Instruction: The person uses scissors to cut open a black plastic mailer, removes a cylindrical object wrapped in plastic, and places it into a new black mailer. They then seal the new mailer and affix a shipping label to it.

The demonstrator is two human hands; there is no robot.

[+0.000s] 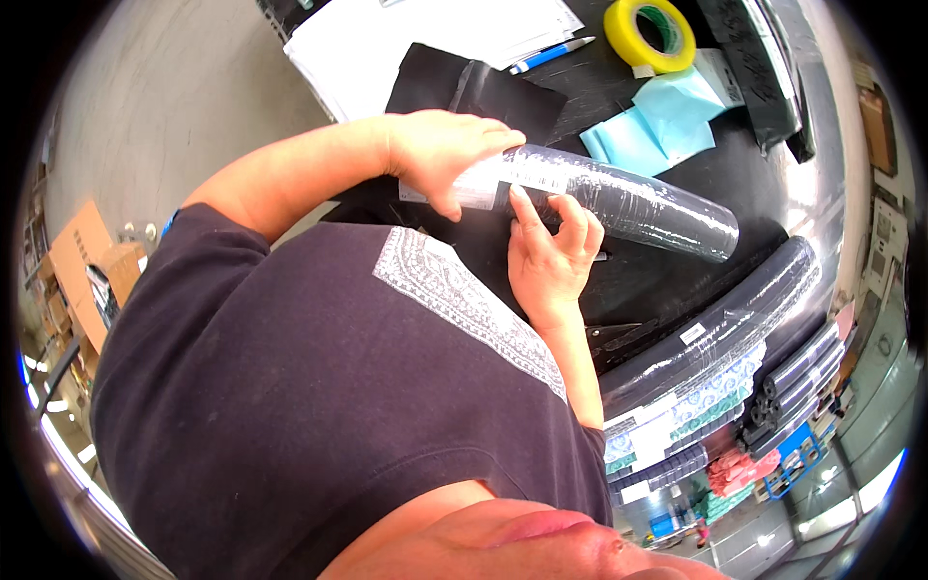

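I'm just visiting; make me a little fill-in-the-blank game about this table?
1. The round tape is mostly ____.
2. In the picture, the tape lies to the ____ of the pen.
3. The left hand holds the wrapped roll near its ____ end, left or right.
Missing words: yellow; right; left.

The left hand (449, 155) hides part of the label (478, 197) on the dark wrapped roll (648, 203). Toward 12 o'clock, the top edge cuts off the white papers (362, 58); toward 5 o'clock, distant goods (662, 525) are too small to identify.
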